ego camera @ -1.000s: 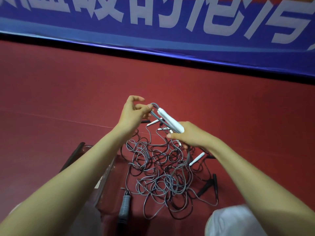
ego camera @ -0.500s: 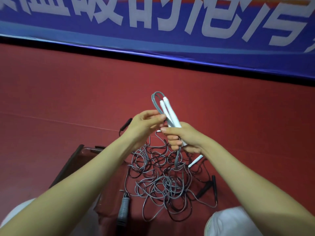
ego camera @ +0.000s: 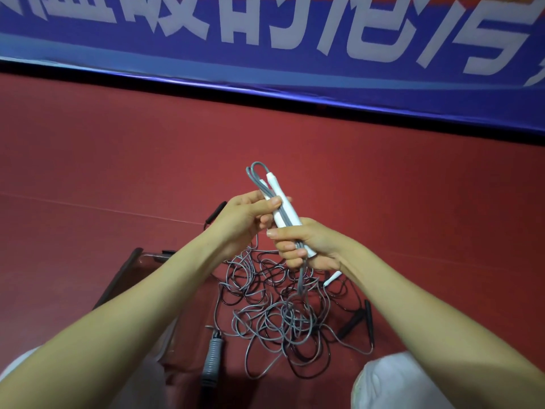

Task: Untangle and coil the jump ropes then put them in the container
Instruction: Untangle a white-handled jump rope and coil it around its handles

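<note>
My right hand [ego camera: 306,246] grips two white jump-rope handles [ego camera: 284,208] held upright, together with a folded loop of grey cord [ego camera: 254,172] that sticks out above them. My left hand [ego camera: 244,219] pinches the grey cord against the handles near their middle. From my right fist the grey cord hangs down into a tangled pile of grey and black ropes [ego camera: 280,314] on the red floor. A clear container [ego camera: 138,267] with a dark rim stands to the left, partly hidden by my left forearm.
A grey ribbed handle [ego camera: 211,361] lies at the pile's lower left, black handles [ego camera: 361,320] at its right, another black handle [ego camera: 215,215] behind my left hand, and a white handle [ego camera: 331,278] under my right wrist. A blue banner [ego camera: 265,39] runs along the back.
The handles went from slanting to upright. My left hand moved from the loop's tip down to the handles and now pinches the cord against them.
</note>
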Tool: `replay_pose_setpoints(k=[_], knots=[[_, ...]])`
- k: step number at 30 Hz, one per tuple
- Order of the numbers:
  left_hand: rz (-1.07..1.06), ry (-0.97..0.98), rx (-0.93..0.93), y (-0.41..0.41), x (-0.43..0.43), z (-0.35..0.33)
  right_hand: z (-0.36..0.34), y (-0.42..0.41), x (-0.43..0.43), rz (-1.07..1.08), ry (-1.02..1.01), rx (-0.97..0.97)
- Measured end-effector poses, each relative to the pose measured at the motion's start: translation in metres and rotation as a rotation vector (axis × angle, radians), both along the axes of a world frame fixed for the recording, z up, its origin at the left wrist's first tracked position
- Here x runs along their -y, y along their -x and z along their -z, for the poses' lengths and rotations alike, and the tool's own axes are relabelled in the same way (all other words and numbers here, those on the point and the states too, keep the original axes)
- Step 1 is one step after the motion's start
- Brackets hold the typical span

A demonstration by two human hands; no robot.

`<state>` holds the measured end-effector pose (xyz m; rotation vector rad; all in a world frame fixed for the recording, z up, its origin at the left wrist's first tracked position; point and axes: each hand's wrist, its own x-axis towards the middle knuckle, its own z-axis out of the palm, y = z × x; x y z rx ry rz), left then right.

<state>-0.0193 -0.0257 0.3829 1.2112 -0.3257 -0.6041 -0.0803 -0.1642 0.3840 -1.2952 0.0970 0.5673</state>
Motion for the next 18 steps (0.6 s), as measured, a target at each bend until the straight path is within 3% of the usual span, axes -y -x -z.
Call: replay_pose_setpoints(k=[4, 8, 13, 18], knots=[[-0.027, 0.004, 0.047, -0.0056, -0.002, -0.0069, 0.0007, -0.0045, -0.0009, 0.131, 0.083, 0.161], [-0.07, 0.017, 0.054, -0.0079, -0.0021, -0.0023, 0.0047, -0.0036, -0.0005, 0.149, 0.367, 0.339], [0.03, 0.038, 0.035, -0.0096, -0.0043, -0.0072, 0.006, -0.0019, -0.004, 0.104, 0.079, 0.233], [0.075, 0.083, 0.094, -0.0033, -0.0033, -0.0114, 0.0027, -0.0027, -0.0032, 0.027, -0.053, 0.139]])
